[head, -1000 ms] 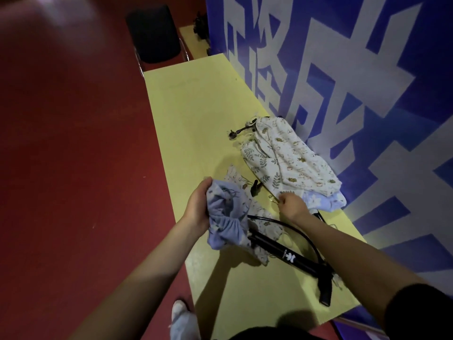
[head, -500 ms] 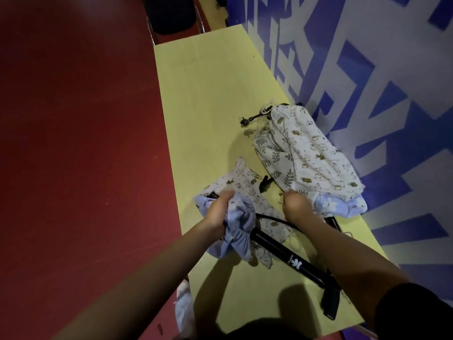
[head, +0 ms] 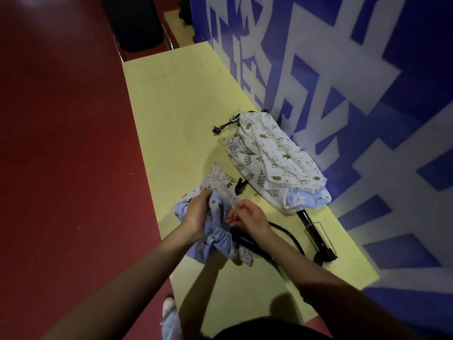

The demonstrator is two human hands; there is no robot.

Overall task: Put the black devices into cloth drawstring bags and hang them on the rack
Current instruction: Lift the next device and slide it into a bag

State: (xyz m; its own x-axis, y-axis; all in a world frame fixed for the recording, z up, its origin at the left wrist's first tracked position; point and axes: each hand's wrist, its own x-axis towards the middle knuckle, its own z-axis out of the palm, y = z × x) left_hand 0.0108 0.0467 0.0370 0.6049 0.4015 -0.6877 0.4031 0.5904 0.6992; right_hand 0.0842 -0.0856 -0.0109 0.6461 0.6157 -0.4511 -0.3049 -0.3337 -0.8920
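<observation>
Bench [head: 171, 114]: long yellow top running beside the blue wall.
Filled bags [head: 269, 158]: patterned pile at the wall side, well apart from the hands.
Black device [head: 247, 241]: long axis runs from the bag mouth toward the near right; far end inside the blue bag.
Blue bag [head: 215, 239]: bunched on the device, gathered mouth facing right.
Left hand [head: 196, 214]: grips the bag's bunched cloth.
Right hand [head: 247, 217]: fingers curled at the mouth, pinching what is likely the drawstring; nearer the device's shaft.
</observation>
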